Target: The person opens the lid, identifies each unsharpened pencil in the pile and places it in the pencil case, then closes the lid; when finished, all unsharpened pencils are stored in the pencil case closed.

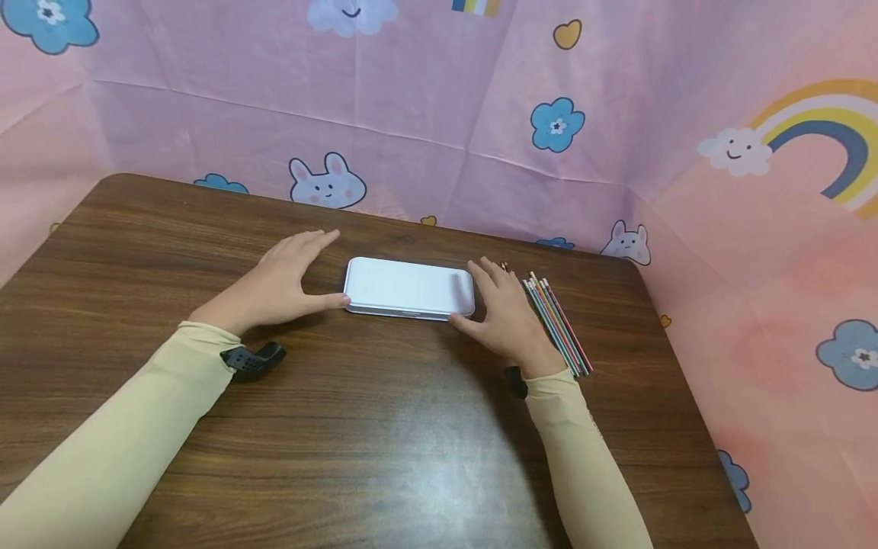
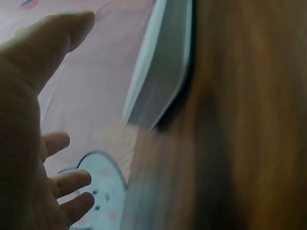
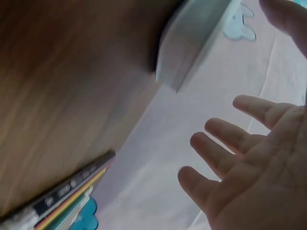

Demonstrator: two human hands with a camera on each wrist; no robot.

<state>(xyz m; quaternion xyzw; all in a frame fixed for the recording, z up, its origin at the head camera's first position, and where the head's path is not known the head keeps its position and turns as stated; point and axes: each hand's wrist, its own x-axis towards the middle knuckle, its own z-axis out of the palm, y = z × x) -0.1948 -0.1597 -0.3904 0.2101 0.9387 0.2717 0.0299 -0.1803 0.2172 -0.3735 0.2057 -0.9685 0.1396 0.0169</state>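
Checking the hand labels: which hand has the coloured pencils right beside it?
The right hand; the pencils lie just beyond it, while the left hand is past the white case.

- The case (image 1: 408, 287) in the middle of the table is plain white, with a pale bluish sheen.
- The table (image 1: 343, 427) is dark brown with wood grain.
- The pencils (image 1: 557, 324), right of the case, are striped in red, green, yellow and white.
- The backdrop (image 1: 439, 114), far and right, is pink, printed with blue flowers, white bunnies, clouds, yellow hearts and a rainbow.
- Both sleeves (image 1: 103, 450) are pale cream-yellow.
- The wrist straps (image 1: 252, 359) are black.
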